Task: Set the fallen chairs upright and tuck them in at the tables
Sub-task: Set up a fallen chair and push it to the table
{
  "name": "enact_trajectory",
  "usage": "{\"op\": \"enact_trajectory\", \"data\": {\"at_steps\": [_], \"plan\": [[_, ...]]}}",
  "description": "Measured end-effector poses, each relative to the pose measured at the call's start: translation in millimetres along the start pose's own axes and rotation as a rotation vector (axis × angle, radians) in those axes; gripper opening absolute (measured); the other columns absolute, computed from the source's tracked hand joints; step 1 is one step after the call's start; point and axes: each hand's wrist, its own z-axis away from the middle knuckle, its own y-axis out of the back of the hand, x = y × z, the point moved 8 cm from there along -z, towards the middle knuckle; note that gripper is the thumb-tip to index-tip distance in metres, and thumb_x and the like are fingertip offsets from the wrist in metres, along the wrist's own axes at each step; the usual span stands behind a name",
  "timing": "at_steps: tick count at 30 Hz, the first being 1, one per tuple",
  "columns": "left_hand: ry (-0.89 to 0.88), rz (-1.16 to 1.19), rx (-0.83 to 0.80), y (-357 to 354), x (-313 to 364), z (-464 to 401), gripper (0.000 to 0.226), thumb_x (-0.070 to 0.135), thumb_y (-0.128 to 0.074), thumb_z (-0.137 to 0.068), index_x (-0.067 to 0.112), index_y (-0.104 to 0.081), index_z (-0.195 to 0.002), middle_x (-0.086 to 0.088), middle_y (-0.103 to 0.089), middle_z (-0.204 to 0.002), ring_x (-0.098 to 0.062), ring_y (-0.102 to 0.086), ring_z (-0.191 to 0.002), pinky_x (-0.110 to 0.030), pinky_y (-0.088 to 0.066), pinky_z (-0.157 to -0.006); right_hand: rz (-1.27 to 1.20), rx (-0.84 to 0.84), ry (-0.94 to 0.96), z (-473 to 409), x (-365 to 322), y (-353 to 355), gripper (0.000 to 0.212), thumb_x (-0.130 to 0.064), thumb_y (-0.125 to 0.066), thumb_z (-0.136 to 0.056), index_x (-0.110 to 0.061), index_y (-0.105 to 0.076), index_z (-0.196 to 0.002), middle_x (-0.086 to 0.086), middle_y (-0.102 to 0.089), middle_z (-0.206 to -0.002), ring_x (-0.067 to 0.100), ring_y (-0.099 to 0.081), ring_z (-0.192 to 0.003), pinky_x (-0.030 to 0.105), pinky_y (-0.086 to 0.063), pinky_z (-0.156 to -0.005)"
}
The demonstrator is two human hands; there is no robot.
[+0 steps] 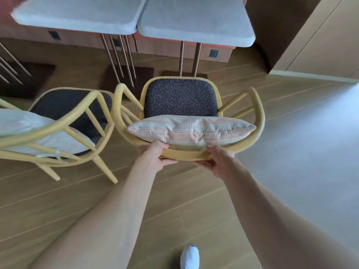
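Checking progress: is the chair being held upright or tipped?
Upright: the chair's seat faces up, cushion leaning on its backrest; both hands grip the back rail.

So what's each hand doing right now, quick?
Left hand: closed on the back rail of the chair.
Right hand: closed on the same rail, beside the left.

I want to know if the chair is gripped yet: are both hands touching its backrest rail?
Touching. The head view shows the left hand and right hand wrapped around the yellow backrest rail, just below the striped cushion.
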Motion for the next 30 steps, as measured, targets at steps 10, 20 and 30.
{"op": "enact_trajectory", "data": {"at_steps": [10,20,30], "plan": [[-0.027,-0.038,0.005,-45.4,87.1,-35.3,0.022,-0.005,-0.055,-0.095,0.003,-0.050,-0.115,-0.025,-0.050,-0.135,-0.046,-0.053,-0.122,-0.049,-0.057,-0.044,0.071,-0.054,0.022,-32.6,-85.1,-58.1,0.020,-0.010,-0.065,-0.095,-0.002,-0.048,-0.087,0.028,-0.066,-0.107,0.039,-0.070,-0.050,0.035,-0.056,-0.039],[-0.024,-0.048,-0.032,-59.7,123.0,-65.7,0.035,-0.002,-0.063,-0.093,0.003,-0.052,-0.126,-0.025,-0.049,-0.132,-0.051,-0.053,-0.119,-0.057,-0.060,-0.062,0.113,-0.076,0.048,-36.4,-122.5,-84.9,0.021,-0.014,-0.062,-0.098,-0.007,-0.047,-0.084,0.023,-0.065,-0.100,0.036,-0.072,-0.055,0.032,-0.054,-0.038],[-0.042,-0.053,-0.048,-61.2,130.4,-73.8,0.041,0.002,-0.067,-0.092,0.003,-0.050,-0.129,-0.024,-0.050,-0.130,-0.045,-0.059,-0.109,-0.053,-0.062,-0.061,0.095,-0.011,0.099,-41.1,-126.4,-86.2,0.029,-0.023,-0.065,-0.097,-0.007,-0.045,-0.083,0.020,-0.065,-0.084,0.031,-0.069,-0.044,0.031,-0.053,-0.035]]}}
